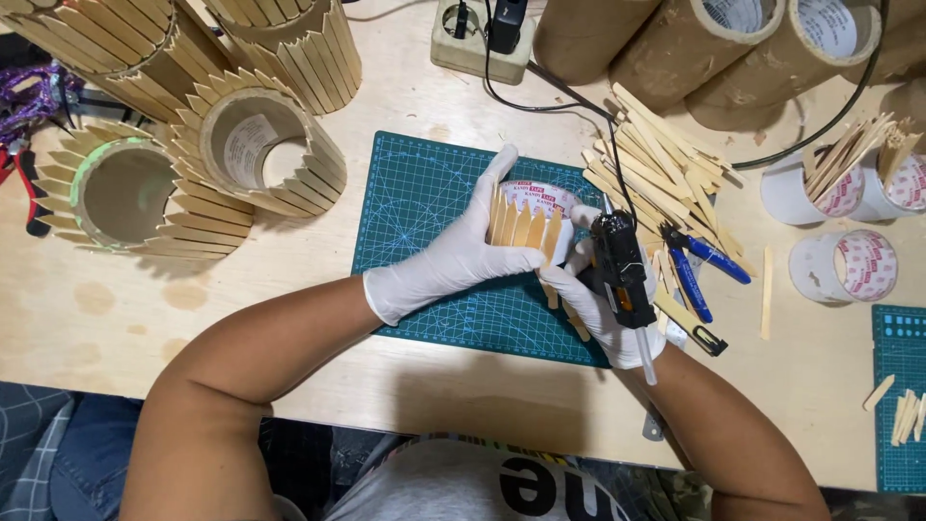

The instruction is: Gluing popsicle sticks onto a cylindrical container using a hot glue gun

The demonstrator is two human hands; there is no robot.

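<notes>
My left hand [453,256], in a white glove, wraps around a small white tape roll [535,201] partly clad in pointed wooden sticks, held over the green cutting mat [415,207]. Its index finger points up along the roll's far side. My right hand [603,309], also gloved, grips a black hot glue gun [619,265] and presses against a stick [552,246] on the roll's right side. The gun's cord runs up to a power strip [479,39].
A pile of loose wooden sticks [656,164] and blue-handled cutters [696,270] lie right of the mat. Stick-covered cardboard tubes [260,145] stand at upper left, bare tubes [694,48] at the top, white tape rolls [849,265] at right. A second mat [897,405] sits at the right edge.
</notes>
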